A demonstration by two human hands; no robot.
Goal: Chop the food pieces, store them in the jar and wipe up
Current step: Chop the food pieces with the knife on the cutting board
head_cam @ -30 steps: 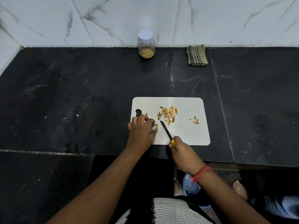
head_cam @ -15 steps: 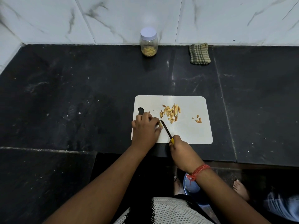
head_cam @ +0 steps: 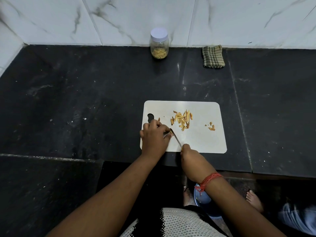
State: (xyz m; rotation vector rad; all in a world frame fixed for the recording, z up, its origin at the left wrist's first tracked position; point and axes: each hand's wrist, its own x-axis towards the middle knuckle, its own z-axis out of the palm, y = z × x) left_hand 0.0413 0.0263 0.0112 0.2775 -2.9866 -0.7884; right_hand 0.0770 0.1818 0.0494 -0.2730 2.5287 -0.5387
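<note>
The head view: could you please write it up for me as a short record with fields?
surface: black countertop against a marble-tiled wall
cutting board: white, near the front edge
left hand: fingers curled, holding down a small food piece at the board's left end
right hand: grips the knife, blade tip at the left hand's fingers
chopped pieces: pile mid-board, a few bits to the right
jar: lid on, partly filled, at the wall
cloth: folded, checked, right of the jar

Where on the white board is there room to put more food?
The board's near right part, below the pile and the scraps, is bare. The left end is crowded: left hand, knife, right hand.
</note>
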